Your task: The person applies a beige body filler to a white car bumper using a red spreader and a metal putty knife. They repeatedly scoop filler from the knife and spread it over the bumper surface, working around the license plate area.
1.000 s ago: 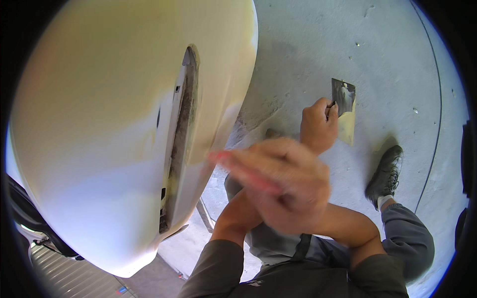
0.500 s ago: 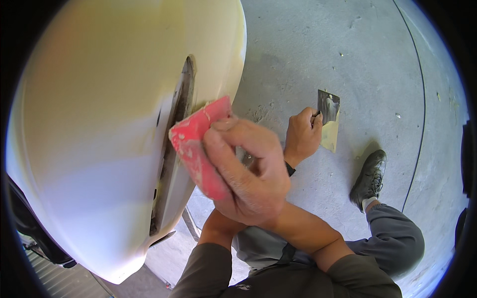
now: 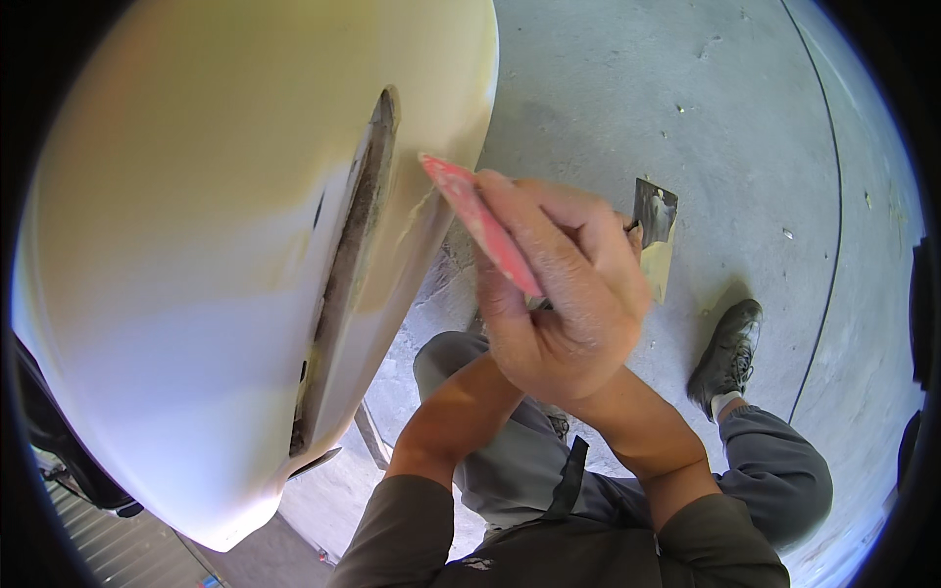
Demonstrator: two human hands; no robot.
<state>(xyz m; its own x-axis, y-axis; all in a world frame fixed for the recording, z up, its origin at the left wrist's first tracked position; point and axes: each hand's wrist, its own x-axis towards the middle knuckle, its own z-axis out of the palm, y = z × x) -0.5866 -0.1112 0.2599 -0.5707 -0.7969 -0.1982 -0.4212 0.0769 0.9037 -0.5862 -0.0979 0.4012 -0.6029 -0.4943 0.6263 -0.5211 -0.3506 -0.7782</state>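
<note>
My right hand [image 3: 578, 284] grips a pink, putty-smeared spreader [image 3: 482, 227]. The spreader's far corner is by the right side of a cream-white curved vehicle panel [image 3: 225, 245], close to a thin ridge of putty [image 3: 420, 211]. Whether it touches the panel I cannot tell. A long, narrow dark recess [image 3: 358, 216] runs down that panel. My forearms cross, and my left hand [image 3: 634, 233] is mostly hidden behind the right one. Its visible fingertips hold a dark metal spreader plate [image 3: 655, 208] that has pale yellow putty [image 3: 657, 269] below it.
Grey concrete floor [image 3: 755, 127] with small crumbs spreads to the right, crossed by a dark line [image 3: 836, 225]. My black shoe [image 3: 727, 358] stands on it. At lower left, a black part [image 3: 69, 441] and ribbed surface [image 3: 98, 549] lie beyond the panel.
My right hand has moved right, away from the recess, turning the pink spreader more edge-on. It now covers most of my left hand, which stays on the metal plate.
</note>
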